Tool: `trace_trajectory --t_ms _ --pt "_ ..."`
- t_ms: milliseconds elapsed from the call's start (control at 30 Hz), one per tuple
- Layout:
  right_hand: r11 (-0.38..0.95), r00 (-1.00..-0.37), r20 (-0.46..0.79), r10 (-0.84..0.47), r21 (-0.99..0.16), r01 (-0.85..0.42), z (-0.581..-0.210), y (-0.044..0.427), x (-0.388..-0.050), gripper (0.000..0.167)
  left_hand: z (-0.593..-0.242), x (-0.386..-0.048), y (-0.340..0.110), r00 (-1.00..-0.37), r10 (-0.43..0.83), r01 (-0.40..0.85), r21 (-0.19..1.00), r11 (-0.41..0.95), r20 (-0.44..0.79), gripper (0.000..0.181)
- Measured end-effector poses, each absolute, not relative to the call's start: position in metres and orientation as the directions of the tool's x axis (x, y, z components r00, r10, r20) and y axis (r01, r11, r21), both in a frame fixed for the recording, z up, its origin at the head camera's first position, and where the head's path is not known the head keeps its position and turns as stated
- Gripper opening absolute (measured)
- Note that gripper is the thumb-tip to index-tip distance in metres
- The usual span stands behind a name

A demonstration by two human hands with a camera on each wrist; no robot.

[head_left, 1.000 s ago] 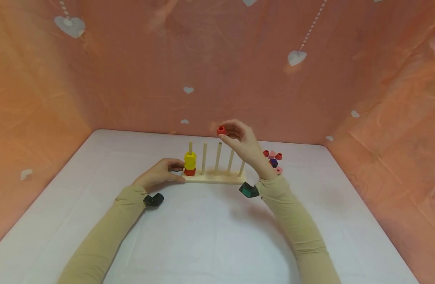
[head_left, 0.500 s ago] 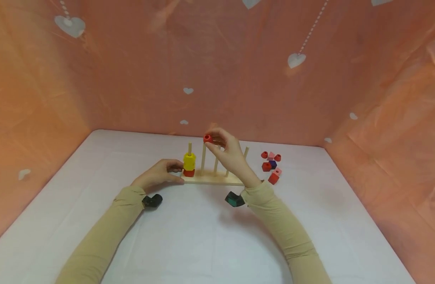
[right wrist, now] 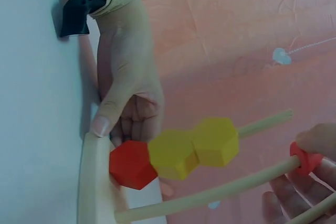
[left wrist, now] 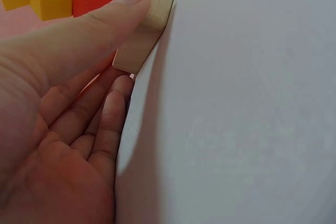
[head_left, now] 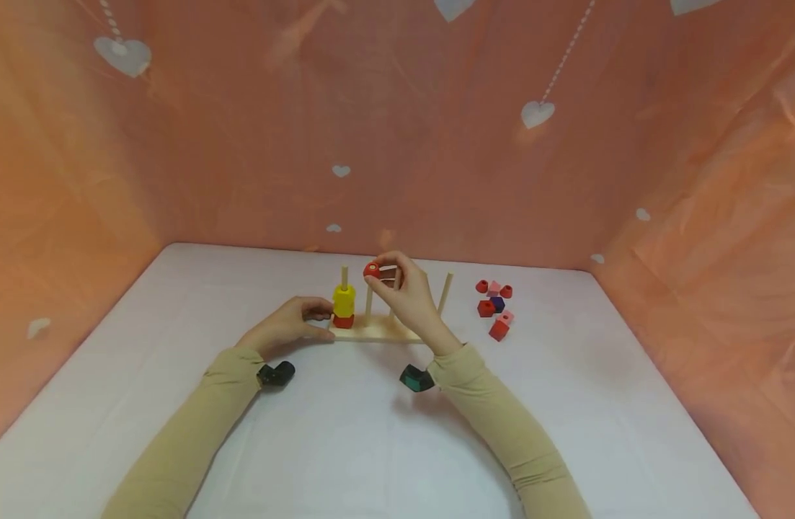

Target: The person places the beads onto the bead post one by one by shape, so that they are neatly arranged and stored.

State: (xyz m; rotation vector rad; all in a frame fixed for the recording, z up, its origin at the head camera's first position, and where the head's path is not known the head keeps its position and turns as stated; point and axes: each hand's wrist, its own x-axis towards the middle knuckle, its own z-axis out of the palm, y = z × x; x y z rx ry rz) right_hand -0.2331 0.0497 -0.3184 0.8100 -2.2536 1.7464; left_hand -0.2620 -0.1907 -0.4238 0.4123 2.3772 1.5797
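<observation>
A wooden base (head_left: pixel 378 336) with upright pegs stands on the table. Its leftmost peg carries a red bead (head_left: pixel 343 321) at the bottom and two yellow beads (head_left: pixel 344 300) above it. My left hand (head_left: pixel 287 324) grips the left end of the base, thumb (left wrist: pixel 105 30) on the front edge and fingers behind. My right hand (head_left: pixel 410 292) pinches a red bead (head_left: pixel 371 270) at the top of the second peg (head_left: pixel 368 306); in the right wrist view the peg's tip enters that bead (right wrist: pixel 304 158).
Right of the base lie several loose beads: red ones (head_left: pixel 499 330), pink ones (head_left: pixel 494 288) and a dark blue one (head_left: pixel 497 304). A pink-orange cloth (head_left: pixel 397 144) with hearts hangs behind and beside the white table (head_left: pixel 345 447).
My right hand has moved left and down, bringing the red bead from above the middle of the base onto the second peg's tip. My left hand has stayed at the base's end.
</observation>
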Motion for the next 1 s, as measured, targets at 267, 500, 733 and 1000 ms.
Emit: trace_trajectory --t_ms 267,500,733,1000 --pt "0.116 -0.837 0.486 -0.252 -0.844 -0.524 -0.325 0.050 -0.236 0.024 -0.423 -0.268 -0.187 -0.920 0.391 0.134 0.917 0.376 -0.027 0.057" --pt "0.077 -0.860 0.463 -0.216 -0.869 -0.488 -0.359 0.045 -0.250 0.047 -0.425 -0.263 -0.188 -0.930 0.361 0.081 0.917 0.390 -0.072 0.058" --pt "0.125 -0.952 0.213 -0.220 -0.962 -0.244 -0.384 0.038 -0.258 0.050 -0.429 -0.259 -0.191 -0.927 0.371 0.094 0.926 0.366 -0.053 0.058" --pt "0.270 -0.963 0.055 -0.263 -0.954 -0.128 -0.378 0.042 -0.253 0.026 -0.423 -0.260 -0.190 -0.922 0.386 0.116 0.931 0.347 -0.029 0.057"
